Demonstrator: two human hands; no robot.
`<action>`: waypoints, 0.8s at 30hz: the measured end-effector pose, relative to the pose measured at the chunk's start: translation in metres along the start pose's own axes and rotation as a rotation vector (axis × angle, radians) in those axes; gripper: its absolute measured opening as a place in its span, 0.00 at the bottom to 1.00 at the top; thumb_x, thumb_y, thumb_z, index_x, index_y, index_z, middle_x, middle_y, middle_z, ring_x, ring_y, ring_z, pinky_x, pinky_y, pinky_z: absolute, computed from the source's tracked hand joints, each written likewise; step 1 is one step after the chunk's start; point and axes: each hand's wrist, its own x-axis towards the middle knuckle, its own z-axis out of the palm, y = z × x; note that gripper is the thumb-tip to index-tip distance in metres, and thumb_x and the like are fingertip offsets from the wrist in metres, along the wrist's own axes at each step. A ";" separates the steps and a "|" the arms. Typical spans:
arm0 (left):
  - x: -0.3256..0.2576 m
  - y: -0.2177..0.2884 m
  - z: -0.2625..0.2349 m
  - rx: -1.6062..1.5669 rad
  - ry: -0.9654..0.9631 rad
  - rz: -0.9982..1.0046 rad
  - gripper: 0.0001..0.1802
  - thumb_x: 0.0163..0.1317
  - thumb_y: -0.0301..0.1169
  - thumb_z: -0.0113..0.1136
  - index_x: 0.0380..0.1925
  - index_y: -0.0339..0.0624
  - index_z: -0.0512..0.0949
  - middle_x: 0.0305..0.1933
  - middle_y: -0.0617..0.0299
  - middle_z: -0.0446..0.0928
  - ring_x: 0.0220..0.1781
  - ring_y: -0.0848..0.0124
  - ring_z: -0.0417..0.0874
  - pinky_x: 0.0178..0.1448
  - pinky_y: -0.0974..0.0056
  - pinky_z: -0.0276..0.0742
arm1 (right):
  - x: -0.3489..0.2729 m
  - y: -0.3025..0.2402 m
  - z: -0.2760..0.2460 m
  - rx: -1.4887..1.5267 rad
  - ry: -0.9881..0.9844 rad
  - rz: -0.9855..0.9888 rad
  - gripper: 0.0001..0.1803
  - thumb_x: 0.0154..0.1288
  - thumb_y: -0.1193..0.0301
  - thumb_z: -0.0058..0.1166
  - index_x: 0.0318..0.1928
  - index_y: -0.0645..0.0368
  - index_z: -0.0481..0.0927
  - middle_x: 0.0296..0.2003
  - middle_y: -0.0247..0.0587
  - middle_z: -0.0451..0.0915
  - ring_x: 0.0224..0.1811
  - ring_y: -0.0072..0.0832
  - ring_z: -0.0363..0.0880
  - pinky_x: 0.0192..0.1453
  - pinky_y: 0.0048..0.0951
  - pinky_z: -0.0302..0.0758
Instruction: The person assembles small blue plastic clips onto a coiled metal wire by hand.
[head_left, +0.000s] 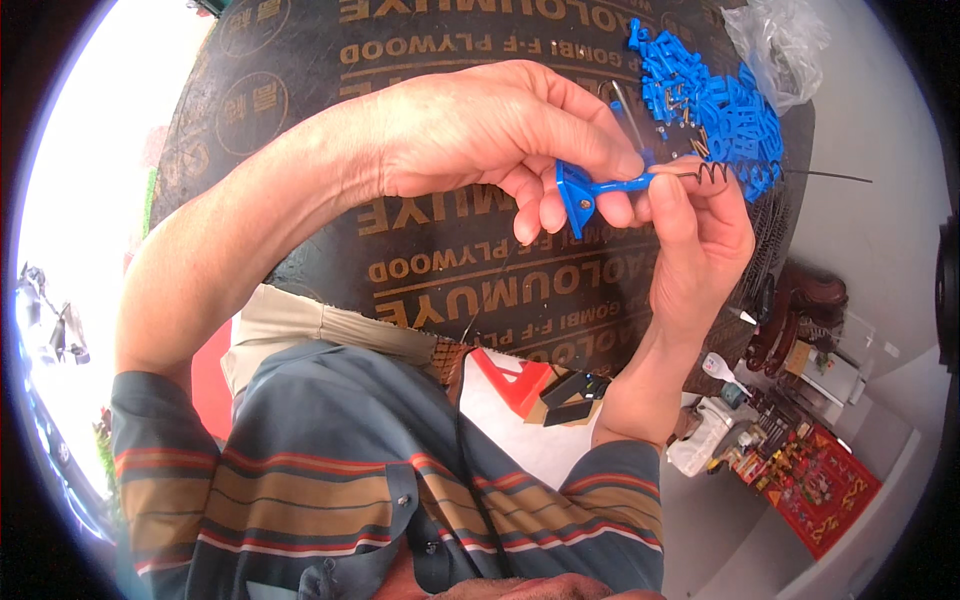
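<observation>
A blue plastic piece [577, 198] with a flat triangular flange and a narrow stem is pinched in my left hand [560, 140]. My right hand [695, 215] grips the far end of that stem between thumb and fingers. From those right fingers a dark coiled wire [713, 173] sticks out to the right, ending in a long straight tip. The wire's near end meets the stem at my right thumb; how they join is hidden by the fingers. Both hands are held above the dark plywood board [300, 170].
A heap of blue plastic parts [735, 115] lies on the board at the far right, with small brass-coloured screws [699, 146] beside it. A clear plastic bag [780, 50] sits behind the heap. A thin metal rod [627, 112] rests behind my hands.
</observation>
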 end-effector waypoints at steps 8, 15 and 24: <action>0.000 -0.001 0.001 -0.003 -0.001 -0.017 0.14 0.73 0.40 0.67 0.45 0.39 0.84 0.39 0.59 0.89 0.24 0.80 0.86 0.26 0.74 0.84 | 0.000 0.001 0.001 -0.006 0.006 0.021 0.09 0.70 0.75 0.69 0.47 0.63 0.84 0.38 0.36 0.86 0.35 0.17 0.82 0.42 0.21 0.80; 0.000 -0.002 0.000 -0.022 -0.011 -0.007 0.13 0.73 0.40 0.67 0.44 0.40 0.83 0.39 0.59 0.89 0.24 0.79 0.86 0.26 0.74 0.83 | 0.000 -0.001 0.002 0.005 -0.005 -0.001 0.08 0.71 0.75 0.69 0.46 0.64 0.84 0.38 0.36 0.86 0.35 0.17 0.82 0.42 0.21 0.80; -0.001 0.002 0.004 0.076 0.015 0.009 0.14 0.72 0.39 0.68 0.46 0.39 0.85 0.39 0.60 0.89 0.24 0.80 0.84 0.27 0.74 0.84 | -0.001 0.000 0.001 0.010 0.000 0.007 0.09 0.70 0.75 0.69 0.46 0.64 0.84 0.39 0.36 0.86 0.35 0.17 0.82 0.43 0.21 0.80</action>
